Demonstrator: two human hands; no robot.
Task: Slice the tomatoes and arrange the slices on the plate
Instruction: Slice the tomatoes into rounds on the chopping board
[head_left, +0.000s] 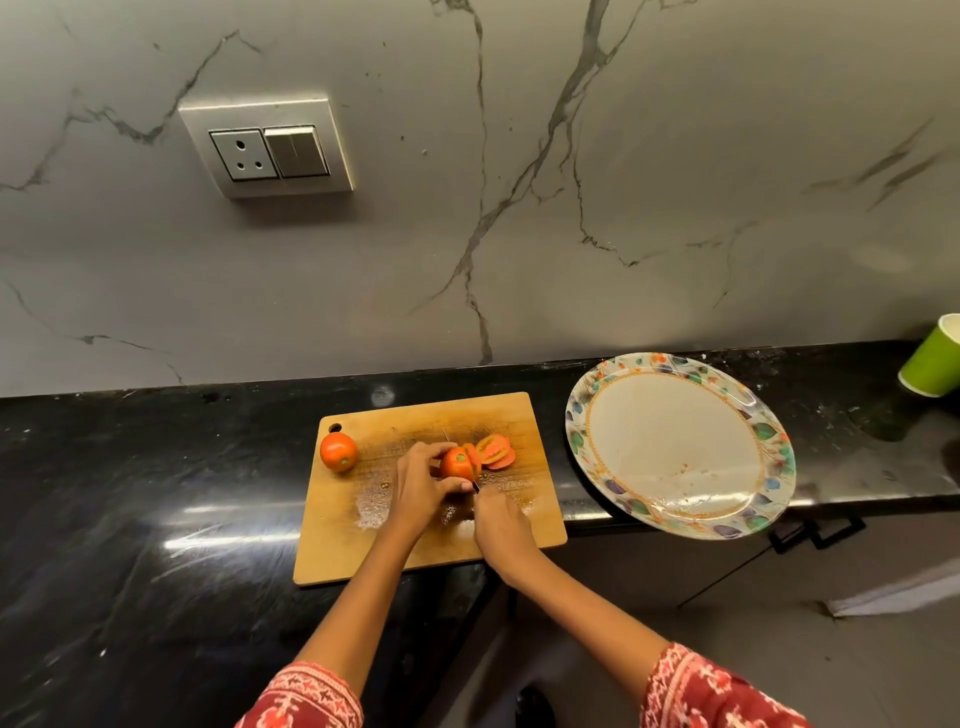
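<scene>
Marble wall (519, 182) with grey veins fills the top of the view, and a socket plate (267, 148) with a switch sits on it at the left. Below it runs the shiny black tabletop (130, 493). On the right side of the tabletop lies a big round plate (675, 447) with coloured leaves on its rim; part of it sticks out over the front edge. The plate holds no slices, only a few little crumbs. A wooden cutting board (426, 519) lies near the plate, to its left. A green cup (932, 358) stands at the far right, well apart from the board. Two arms in red patterned sleeves (717, 691) reach in from the bottom. The left hand (423, 480) curls its fingers around the cut tomato (458, 463) in the middle of the board and holds it in place. The right hand (501, 522) is closed around the handle of a knife (475, 486). Only a small dark bit of the knife shows, just beside the tomato, and I cannot tell how deep the blade is. A few tomato slices (496, 452) lean just to the right of the cut tomato, touching it. A whole tomato (338, 452) sits near the far left corner of the board, apart from the hands, next to a small hole in the board.
</scene>
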